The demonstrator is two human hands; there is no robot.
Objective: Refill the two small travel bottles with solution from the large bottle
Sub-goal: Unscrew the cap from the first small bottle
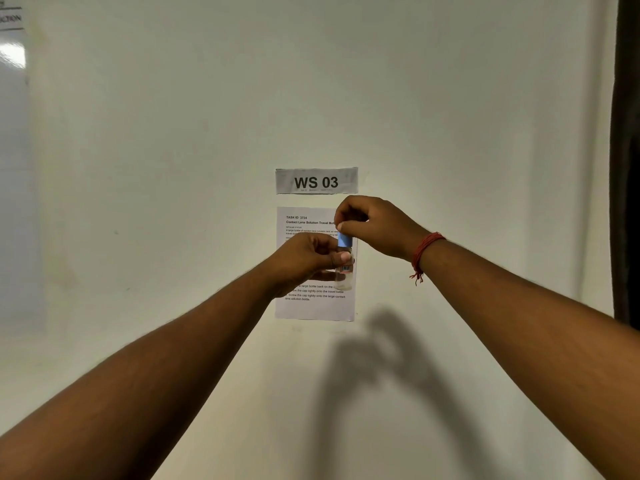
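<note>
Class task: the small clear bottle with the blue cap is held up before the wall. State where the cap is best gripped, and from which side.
Pinch the blue cap round its sides from above, as the right hand does. The small bottle stands upright, cap on top, and the left hand already holds the body below.

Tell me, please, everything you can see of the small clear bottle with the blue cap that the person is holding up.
The small clear bottle with a blue cap looks like transparent plastic or glass, with a small red-and-blue label patch on its body. It is held upright in the air in front of a printed instruction sheet taped to the wall. The left hand has its grip round the body, fingers curled over it; the right hand pinches the cap from above. The cap sits on the neck. Any liquid level cannot be told.
</note>
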